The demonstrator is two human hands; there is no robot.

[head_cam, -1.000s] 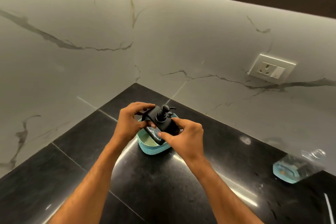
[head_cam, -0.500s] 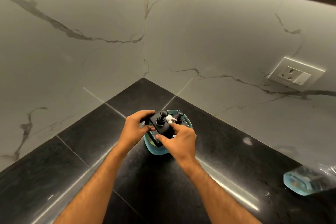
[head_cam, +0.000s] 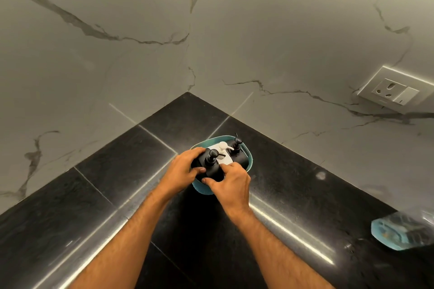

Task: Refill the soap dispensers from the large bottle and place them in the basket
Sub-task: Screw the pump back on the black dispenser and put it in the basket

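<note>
Nearby, white dispenser (head_cam: 222, 155) and rear black dispenser (head_cam: 236, 148) crowd basket (head_cam: 248, 155).

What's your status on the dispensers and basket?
Both hands gripping near black dispenser, seated in teal basket. White dispenser, far black dispenser already in. Nothing obstructing.

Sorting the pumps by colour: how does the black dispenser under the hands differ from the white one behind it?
The near black soap dispenser is dark and gripped by both hands, left and right; the white soap dispenser is pale and untouched, farther back. Both stand upright with pump tops in the teal plastic basket.
</note>
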